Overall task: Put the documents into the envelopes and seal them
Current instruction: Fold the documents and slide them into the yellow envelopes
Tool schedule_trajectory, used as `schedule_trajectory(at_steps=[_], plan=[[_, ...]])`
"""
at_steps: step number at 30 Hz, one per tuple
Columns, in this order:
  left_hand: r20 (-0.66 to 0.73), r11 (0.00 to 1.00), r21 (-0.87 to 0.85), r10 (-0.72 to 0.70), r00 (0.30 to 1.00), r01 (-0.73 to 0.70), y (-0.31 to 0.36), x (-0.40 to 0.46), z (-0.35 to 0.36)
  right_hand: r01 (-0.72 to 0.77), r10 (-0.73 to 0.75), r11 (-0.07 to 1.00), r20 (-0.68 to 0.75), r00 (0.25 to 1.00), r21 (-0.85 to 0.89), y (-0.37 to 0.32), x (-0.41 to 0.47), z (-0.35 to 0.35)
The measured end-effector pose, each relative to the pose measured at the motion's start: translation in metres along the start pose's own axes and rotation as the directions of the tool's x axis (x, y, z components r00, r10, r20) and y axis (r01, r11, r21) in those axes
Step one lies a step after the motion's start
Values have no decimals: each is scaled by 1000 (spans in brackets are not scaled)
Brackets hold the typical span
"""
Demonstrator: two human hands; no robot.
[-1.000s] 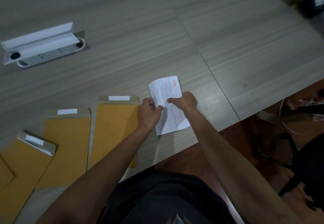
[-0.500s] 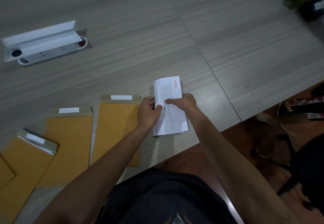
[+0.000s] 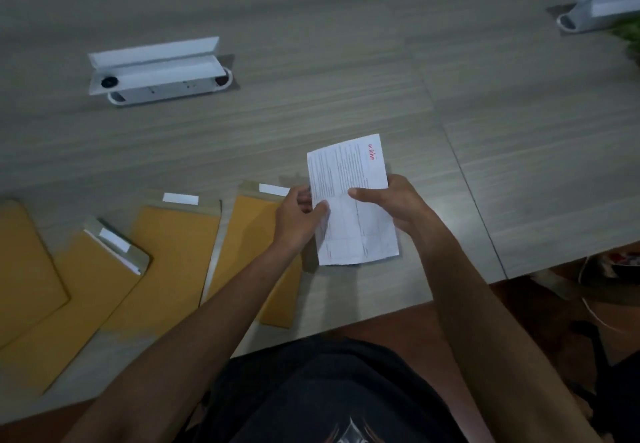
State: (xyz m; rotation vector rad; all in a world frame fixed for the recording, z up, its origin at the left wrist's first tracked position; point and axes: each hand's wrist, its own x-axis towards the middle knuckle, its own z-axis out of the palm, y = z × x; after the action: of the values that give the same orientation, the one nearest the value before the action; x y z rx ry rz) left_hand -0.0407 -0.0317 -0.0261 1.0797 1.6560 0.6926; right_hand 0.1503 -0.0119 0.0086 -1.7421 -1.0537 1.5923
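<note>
Currently, both hands hold one folded white document (image 3: 349, 196) just right of the frame's centre, above the near edge of the grey wood-grain table (image 3: 311, 103). The left hand (image 3: 299, 217) pinches the document's left edge, thumb on the printed face and the other fingers curled behind the sheet. The right hand (image 3: 398, 200) grips the right edge, thumb laid across the face at mid-height and fingers wrapped behind. The document shows dense printed text and a small red mark at its upper right corner; the wording is too small to read. Its lower half bears crease lines.

Four manila envelopes lie flat along the lower left of the frame. The nearest envelope (image 3: 249, 245) sits just left of the document, partly covered by the left forearm, its flap open with a white adhesive strip (image 3: 274, 189) at the top. A second envelope (image 3: 173, 255) lies beside it, flap likewise open. A third envelope (image 3: 83, 290) lies angled, white paper showing at its mouth beneath a part-raised flap. A fourth envelope (image 3: 24, 269) is cut off by the left edge.

A white desktop socket box (image 3: 156, 71), lid raised, sits in the upper left. A second socket box (image 3: 602, 6) sits at the upper right.
</note>
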Motion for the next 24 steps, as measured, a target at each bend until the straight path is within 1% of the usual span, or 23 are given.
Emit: schedule_trajectory(at_steps=[2,4,7,10,12,14,17,21,24], plan=[[-81,1000,-24,17,997,-19,4,0,-18,43,-48,998,100,994,48,-14,3,10],[-117,999,-45,10,993,-16,7,0,-38,63,-85,992,196,977,112,-23,8,23],[-87,984,-175,-48,995,32,4,1,-81,68,-113,986,305,946,153,-38,16,60],[-4,964,-263,-42,999,40,-8,-3,-128,105,-142,987,350,926,122,-52,19,108],[3,950,-310,-47,999,45,-19,-5,-154,128,-157,987,378,912,101,-61,20,139],[-75,938,-343,-84,994,53,-35,-11,-185,148,-163,987,424,891,67,-69,20,177],[-229,937,-340,-159,960,74,-56,-21,-231,159,-152,987,469,870,25,-76,23,232],[-366,963,-264,-145,919,47,-80,-34,-289,192,-148,980,448,882,-53,-76,22,308],[-407,970,-239,-141,903,44,-98,-41,-332,195,-151,979,447,882,-52,-78,18,359]])
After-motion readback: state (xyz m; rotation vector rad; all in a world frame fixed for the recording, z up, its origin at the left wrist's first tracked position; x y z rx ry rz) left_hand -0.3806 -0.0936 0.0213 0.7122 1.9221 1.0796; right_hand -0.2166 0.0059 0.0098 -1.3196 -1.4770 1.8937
